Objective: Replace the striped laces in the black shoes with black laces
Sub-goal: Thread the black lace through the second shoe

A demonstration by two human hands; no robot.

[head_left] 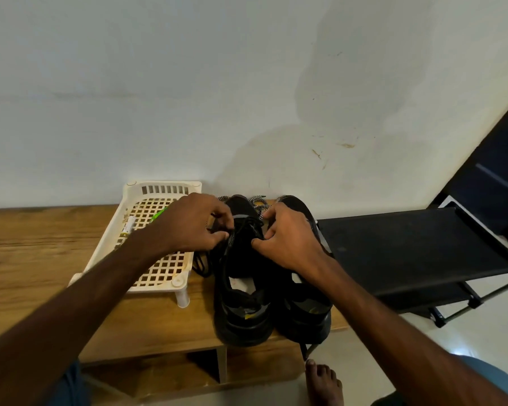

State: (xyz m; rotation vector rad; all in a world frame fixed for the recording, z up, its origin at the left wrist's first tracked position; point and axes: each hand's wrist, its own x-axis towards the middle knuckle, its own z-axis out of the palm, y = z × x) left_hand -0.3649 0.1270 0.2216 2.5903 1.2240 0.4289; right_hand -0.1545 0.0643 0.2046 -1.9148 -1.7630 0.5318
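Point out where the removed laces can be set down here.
Free: bare table left of the white rack; the strip before the rack's near leg; the black shelf right of the shoes. Crowded: black lace between rack and shoes; striped laces behind them.

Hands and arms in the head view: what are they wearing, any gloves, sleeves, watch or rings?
Nothing. The left hand and right hand show no gloves or rings, the wrists no watch, and no sleeve shows on either forearm. Blue fabric shows only at the picture's lower corners.
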